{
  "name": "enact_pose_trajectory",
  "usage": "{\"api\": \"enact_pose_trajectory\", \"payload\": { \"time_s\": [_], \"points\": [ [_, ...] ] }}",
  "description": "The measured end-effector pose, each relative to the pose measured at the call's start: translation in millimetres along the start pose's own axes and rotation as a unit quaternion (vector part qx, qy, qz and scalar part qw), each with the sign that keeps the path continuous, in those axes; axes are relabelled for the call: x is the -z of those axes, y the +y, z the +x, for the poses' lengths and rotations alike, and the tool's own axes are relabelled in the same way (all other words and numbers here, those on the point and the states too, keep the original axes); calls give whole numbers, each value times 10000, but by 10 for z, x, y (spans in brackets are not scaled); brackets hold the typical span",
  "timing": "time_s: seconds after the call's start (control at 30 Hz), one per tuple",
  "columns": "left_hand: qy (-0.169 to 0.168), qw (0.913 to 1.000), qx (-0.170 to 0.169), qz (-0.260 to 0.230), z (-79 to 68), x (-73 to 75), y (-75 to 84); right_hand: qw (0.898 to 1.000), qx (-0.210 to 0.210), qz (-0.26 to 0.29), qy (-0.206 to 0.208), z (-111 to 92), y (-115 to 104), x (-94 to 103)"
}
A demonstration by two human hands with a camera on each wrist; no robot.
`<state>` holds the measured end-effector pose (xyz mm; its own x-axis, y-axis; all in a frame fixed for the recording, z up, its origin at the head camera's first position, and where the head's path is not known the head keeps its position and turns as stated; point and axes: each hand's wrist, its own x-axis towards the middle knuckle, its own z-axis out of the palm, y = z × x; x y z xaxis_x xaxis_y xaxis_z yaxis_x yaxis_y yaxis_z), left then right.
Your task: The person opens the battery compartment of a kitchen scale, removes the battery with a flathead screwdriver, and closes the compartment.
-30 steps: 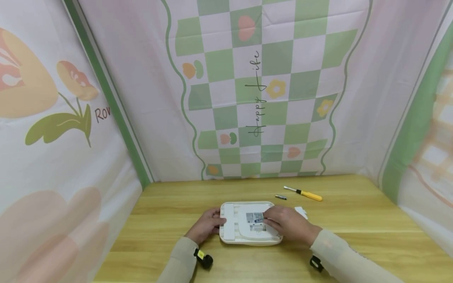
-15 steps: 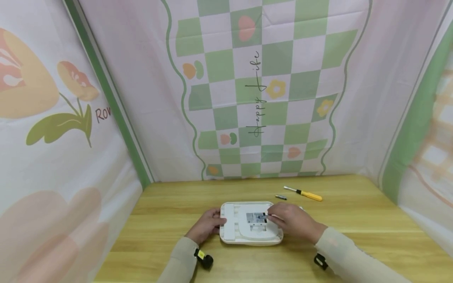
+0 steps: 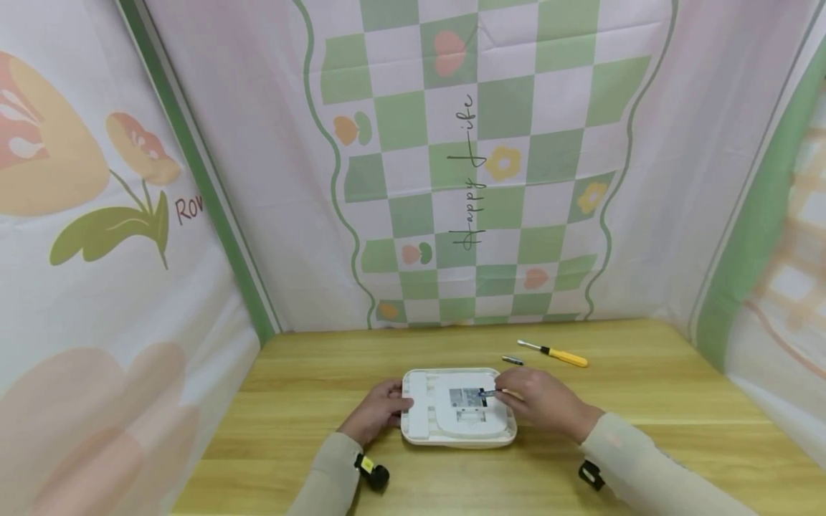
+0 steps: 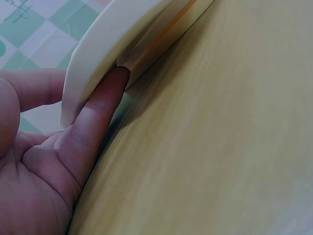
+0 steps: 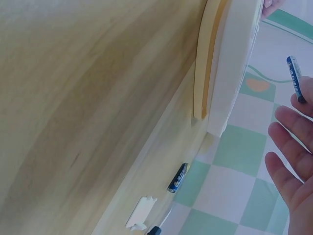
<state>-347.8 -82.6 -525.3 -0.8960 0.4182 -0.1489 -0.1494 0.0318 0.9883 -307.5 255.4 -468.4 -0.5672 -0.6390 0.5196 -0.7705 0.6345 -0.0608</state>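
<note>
A white device with rounded corners (image 3: 418, 419) lies on the table with a grey label and a small recess on its upper face. My left hand (image 3: 376, 412) grips its left edge, thumb on top; in the left wrist view a finger (image 4: 98, 105) reaches under the rim. Over the device's right half, my right hand (image 3: 548, 405) pinches a small blue-and-silver battery (image 5: 295, 78) between thumb and forefinger. In the head view that battery (image 3: 488, 393) points left across the label. The other right-hand fingers (image 5: 293, 142) are spread and hold nothing.
A second battery (image 3: 513, 360) lies behind the device. Further right is a yellow-handled screwdriver (image 3: 564, 356). A small white cover (image 5: 142, 213) lies on the table, hidden behind the right hand in the head view. Patterned cloth (image 3: 477, 179) hangs behind the table.
My right hand has moved a little to the right, drawing the pinched battery away from the middle of the device. The left hand and the device have stayed in place.
</note>
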Motion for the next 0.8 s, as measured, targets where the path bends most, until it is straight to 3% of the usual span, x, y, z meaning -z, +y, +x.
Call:
{"api": "enact_pose_trajectory", "payload": {
  "time_s": [0.53,0.8],
  "points": [
    [-37,10000,-31,1,16,-1,-13,9989,66,-7,467,-80,78,-18],
    [-14,10000,20,9,19,4,-13,9989,-129,-31,452,-111,80,-5]
  ]
}}
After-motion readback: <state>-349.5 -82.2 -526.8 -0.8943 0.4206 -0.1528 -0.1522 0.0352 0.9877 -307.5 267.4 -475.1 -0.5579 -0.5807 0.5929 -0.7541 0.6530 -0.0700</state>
